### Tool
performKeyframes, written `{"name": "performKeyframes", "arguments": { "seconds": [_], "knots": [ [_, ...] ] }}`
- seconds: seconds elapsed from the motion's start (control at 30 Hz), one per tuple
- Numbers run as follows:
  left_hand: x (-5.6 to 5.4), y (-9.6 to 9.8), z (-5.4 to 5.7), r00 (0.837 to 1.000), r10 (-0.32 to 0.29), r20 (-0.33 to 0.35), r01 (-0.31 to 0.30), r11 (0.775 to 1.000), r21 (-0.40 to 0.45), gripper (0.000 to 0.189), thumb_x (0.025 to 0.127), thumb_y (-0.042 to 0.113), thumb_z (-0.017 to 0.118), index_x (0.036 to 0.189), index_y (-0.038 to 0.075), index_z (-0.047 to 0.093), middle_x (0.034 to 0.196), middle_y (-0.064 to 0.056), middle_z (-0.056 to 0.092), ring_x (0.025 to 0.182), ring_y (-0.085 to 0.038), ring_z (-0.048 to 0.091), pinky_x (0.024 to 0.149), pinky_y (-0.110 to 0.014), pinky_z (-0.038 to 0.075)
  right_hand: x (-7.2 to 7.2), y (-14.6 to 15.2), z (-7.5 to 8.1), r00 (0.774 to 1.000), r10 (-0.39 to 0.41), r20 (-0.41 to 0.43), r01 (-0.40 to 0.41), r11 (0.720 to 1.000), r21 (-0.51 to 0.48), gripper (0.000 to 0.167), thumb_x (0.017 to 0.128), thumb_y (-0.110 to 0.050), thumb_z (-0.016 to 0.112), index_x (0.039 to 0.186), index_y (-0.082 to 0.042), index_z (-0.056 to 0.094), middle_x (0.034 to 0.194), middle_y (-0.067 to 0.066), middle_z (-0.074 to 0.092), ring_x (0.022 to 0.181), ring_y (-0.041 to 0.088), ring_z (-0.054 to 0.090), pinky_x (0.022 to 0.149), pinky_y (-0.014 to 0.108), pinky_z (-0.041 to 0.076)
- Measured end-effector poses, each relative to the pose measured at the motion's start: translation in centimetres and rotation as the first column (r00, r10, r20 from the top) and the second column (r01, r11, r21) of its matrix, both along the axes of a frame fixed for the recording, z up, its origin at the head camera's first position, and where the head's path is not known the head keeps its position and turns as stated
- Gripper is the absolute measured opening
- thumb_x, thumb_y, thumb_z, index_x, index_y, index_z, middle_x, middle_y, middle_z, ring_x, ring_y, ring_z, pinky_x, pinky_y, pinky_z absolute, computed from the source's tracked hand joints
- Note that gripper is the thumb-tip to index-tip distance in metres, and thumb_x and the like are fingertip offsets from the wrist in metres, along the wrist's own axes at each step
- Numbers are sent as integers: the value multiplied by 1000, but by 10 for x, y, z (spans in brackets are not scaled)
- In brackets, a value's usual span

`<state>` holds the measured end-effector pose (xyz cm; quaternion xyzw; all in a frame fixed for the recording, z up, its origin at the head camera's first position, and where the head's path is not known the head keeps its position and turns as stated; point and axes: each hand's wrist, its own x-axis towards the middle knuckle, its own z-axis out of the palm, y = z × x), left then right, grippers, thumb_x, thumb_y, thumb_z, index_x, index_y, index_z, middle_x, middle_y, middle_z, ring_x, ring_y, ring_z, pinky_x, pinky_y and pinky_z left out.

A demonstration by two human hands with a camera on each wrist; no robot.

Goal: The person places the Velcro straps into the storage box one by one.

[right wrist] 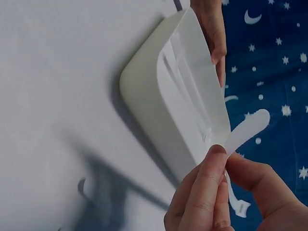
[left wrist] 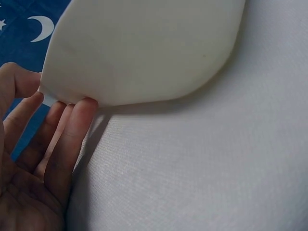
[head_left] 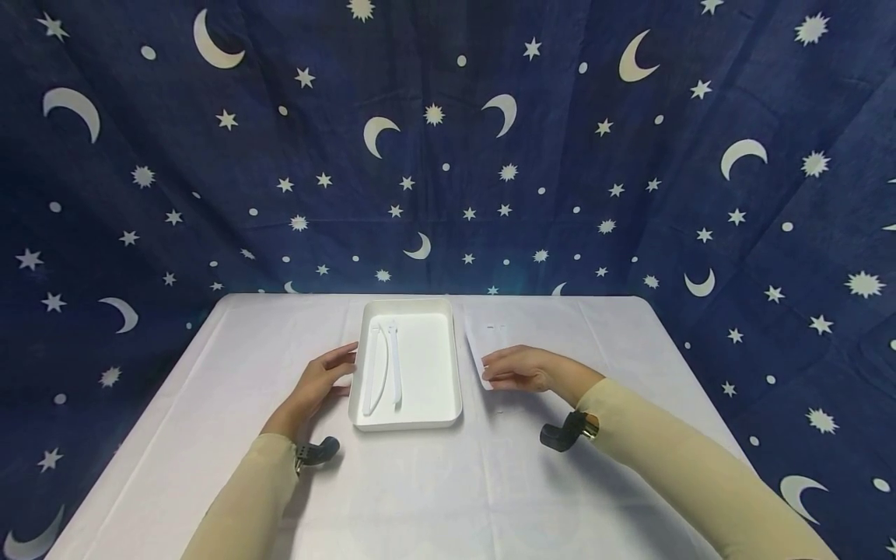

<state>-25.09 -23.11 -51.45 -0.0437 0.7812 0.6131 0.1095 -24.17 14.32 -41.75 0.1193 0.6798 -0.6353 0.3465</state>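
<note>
My right hand [head_left: 521, 367] pinches a white strap [right wrist: 248, 130] between thumb and fingertips, just right of a shallow white tray [head_left: 427, 424]. The strap looks like a hook-and-loop cable tie, with a rounded end, a fuzzy edge and a small slotted head. Several similar white straps [head_left: 395, 365] lie lengthwise in the left half of the tray, one of them bowed. At the tray's left side, my left hand [head_left: 318, 389] touches the wall with extended fingertips [left wrist: 86, 108]. The left wrist view shows the tray's outside wall [left wrist: 144, 53]; its inside is hidden there.
A white cloth [head_left: 420, 498] covers the table beneath the tray. Behind and around it hangs a dark blue curtain [head_left: 448, 140] with moons and stars. Each wrist wears a black camera mount [head_left: 563, 432].
</note>
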Motion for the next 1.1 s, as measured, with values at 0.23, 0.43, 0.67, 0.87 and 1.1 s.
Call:
{"name": "performKeyframes", "arguments": {
  "seconds": [0.23,0.43,0.67,0.87,1.1],
  "knots": [
    [1,-1,0,1000,0,-10,0,1000,16,60,93,15,60,150,15,41,150,-19,44,133,-38,48,85,-34,61,0,-21,2,999,35,8,-35,999,17,55,86,10,63,139,8,46,96,10,58,76,13,64,72,21,62],
    [1,-1,0,1000,-2,-11,3,1000,22,60,93,16,60,150,15,41,150,-19,44,132,-38,49,84,-34,61,-3,-39,3,999,44,18,-44,999,16,55,86,10,64,138,7,48,99,10,59,77,13,64,73,21,62],
    [0,-2,-1,1000,-5,-9,5,1000,11,61,93,16,60,150,15,41,150,-19,44,132,-38,48,85,-33,61,-7,-59,3,999,32,39,-32,999,-4,53,86,11,64,137,5,50,97,11,59,77,14,64,70,21,62],
    [0,-1,0,1000,-21,-12,21,1000,11,61,93,17,60,151,15,40,150,-19,44,133,-39,48,86,-34,61,-13,-76,0,998,-3,70,3,1000,-3,51,86,11,64,135,5,53,93,11,60,73,14,64,64,19,61],
    [0,-1,2,1000,-22,-4,22,1000,13,62,93,17,60,151,15,39,150,-19,44,133,-39,48,86,-33,61,-18,-93,-5,995,-16,96,18,1000,-19,50,86,10,66,134,3,54,93,10,62,75,14,65,66,19,61]
  ]
}}
